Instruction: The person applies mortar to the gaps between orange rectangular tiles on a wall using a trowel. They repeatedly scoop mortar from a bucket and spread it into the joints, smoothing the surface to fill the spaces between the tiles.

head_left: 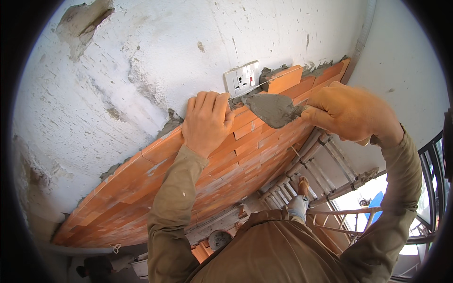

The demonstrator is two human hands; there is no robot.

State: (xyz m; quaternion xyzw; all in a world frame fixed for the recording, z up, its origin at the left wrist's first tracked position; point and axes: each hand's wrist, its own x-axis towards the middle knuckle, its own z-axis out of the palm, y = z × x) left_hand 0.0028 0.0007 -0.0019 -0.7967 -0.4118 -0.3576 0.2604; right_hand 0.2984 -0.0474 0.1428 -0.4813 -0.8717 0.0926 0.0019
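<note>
Gripping the handle of a mortar-loaded trowel (273, 109), your right hand (351, 113) is clenched in a full fist around it, and the blade points left along the top course of the orange brick wall (155, 188). That blade sits just below the white socket plate (242, 78) and just beside the fingertips of your left hand (206, 121), which lies flat and open on the upper bricks, grasping nothing, only pressing against the face.

1 loose-looking brick (285, 78) stands at the top of the wall, right of the socket, with grey mortar bedded around it. A thin string line (264, 85) runs across near the top course.

Judging by the load, the trowel will feel nose-heavy: wet mortar is dense, soft and prone to slide off if the blade tilts. Keep your hold well back on the handle, wrist level. The steel blade itself is stiff and will not flex much. The brick, should you shift it, is likely rigid, rough enough to grip well, and best taken across its 2 long faces.

Below you, a ladder or scaffold frame (325, 165) shows past your knee.
</note>
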